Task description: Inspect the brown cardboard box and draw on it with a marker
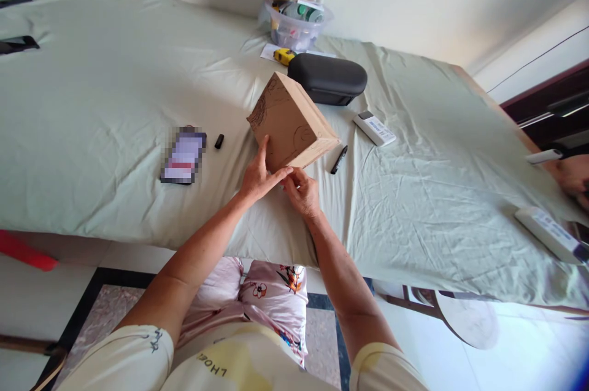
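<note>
Box (291,123) tilted | left hand (258,179), right hand (301,191) grip near edge; marker (339,159) beside

cardboard box (291,122) on the bed (92,72); phone (183,156) left, marker (339,159) right, case (327,78) behind.

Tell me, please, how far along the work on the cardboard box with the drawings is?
Done: pen drawings cover the cardboard box; the marker lies uncapped, its cap apart. In hand: left hand and right hand grip its near corner, tilting it. Left: cannot tell.
</note>
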Demonstrator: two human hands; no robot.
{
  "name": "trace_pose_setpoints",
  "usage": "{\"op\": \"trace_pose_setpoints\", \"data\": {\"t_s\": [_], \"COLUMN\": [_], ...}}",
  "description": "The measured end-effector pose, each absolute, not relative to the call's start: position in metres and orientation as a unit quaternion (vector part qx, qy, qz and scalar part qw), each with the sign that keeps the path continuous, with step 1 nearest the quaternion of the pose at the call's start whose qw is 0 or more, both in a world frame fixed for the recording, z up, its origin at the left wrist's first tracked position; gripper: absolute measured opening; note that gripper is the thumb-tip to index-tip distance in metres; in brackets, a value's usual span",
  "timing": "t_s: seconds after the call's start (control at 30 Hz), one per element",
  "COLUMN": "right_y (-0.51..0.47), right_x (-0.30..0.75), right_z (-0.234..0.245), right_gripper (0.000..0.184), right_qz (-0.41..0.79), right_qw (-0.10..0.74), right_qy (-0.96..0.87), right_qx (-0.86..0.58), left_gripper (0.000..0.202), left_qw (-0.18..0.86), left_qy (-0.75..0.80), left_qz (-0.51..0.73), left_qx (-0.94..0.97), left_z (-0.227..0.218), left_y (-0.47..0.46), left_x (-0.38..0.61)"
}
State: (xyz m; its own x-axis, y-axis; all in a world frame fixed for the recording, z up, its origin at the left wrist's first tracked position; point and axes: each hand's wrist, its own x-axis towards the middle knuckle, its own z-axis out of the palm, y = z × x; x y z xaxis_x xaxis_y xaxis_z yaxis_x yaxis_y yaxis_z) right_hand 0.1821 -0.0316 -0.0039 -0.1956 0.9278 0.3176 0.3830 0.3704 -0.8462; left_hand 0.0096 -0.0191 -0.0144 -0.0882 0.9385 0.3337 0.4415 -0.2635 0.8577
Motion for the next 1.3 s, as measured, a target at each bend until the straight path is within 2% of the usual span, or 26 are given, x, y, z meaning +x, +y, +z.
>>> {"op": "trace_pose_setpoints", "data": {"t_s": [0.17,0.37,0.47,0.67,0.8,0.97,1.07,1.17,1.3], "right_y": [-0.031,-0.022,-0.012,-0.011,-0.021,-0.028,-0.03,-0.03,-0.027], "right_x": [0.184,0.199,0.213,0.218,0.205,0.195,0.194,0.193,0.193], "right_z": [-0.006,-0.004,-0.003,-0.004,-0.006,-0.008,-0.008,-0.008,-0.007], "right_gripper": [0.025,0.026,0.036,0.047,0.059,0.075,0.076,0.073,0.058], "right_qz": [0.294,0.155,0.107,0.176,0.15,0.11,0.107,0.117,0.161], "right_qw": [0.45,0.625,0.666,0.644,0.624,0.563,0.551,0.555,0.583], "right_qy": [-0.704,-0.573,-0.499,-0.523,-0.583,-0.613,-0.608,-0.603,-0.587], "right_qx": [-0.464,-0.507,-0.545,-0.53,-0.499,-0.544,-0.561,-0.561,-0.539], "left_gripper": [0.103,0.077,0.07,0.062,0.059,0.06,0.063,0.058,0.053], "left_qw": [0.259,0.17,0.111,0.053,0.036,0.033,0.034,0.02,0.02], "left_qy": [0.554,0.544,0.548,0.544,0.534,0.558,0.573,0.57,0.565], "left_qz": [0.487,0.547,0.571,0.574,0.558,0.542,0.539,0.549,0.56], "left_qx": [0.623,0.613,0.602,0.609,0.634,0.627,0.617,0.611,0.606], "left_z": [-0.018,-0.019,-0.015,-0.008,-0.006,-0.002,0.001,0.002,0.002], "left_y": [-0.016,-0.008,-0.006,-0.013,-0.022,-0.034,-0.037,-0.036,-0.033], "left_x": [0.009,0.0,-0.007,-0.004,0.008,0.023,0.028,0.028,0.023]}}
